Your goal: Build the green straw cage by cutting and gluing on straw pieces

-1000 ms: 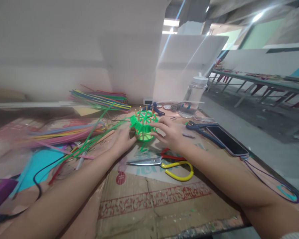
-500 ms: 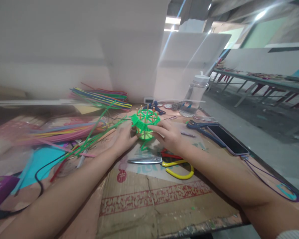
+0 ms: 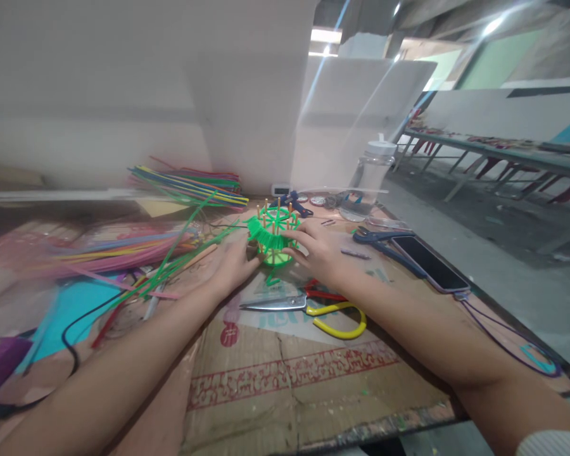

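A round green frame (image 3: 268, 237) stands on the work surface, with several upright wooden sticks and a green spoked ring near its top. Bright green strips, which look like pipe cleaners, are wound along its near left side. My left hand (image 3: 237, 259) holds the frame from the left, its thumb by the base and its other fingers partly hidden. On the right side, my right hand (image 3: 320, 253) curves its fingers around the frame, touching the wound strips, thumb low. Just in front lie scissors (image 3: 275, 304) with yellow and red handles.
Colourful pipe cleaners (image 3: 190, 183) lie at the back left, with plastic-wrapped bundles (image 3: 109, 250) nearer. Pliers (image 3: 389, 250) and a phone (image 3: 430, 263) rest at right, before a clear water bottle (image 3: 365, 180). Cardboard (image 3: 247, 380) covers the front. A white wall (image 3: 123, 95) stands behind.
My right hand's thumb and fingers have parted slightly at the frame's front right. The left hand keeps its place on the frame. The whole view has shifted a little.
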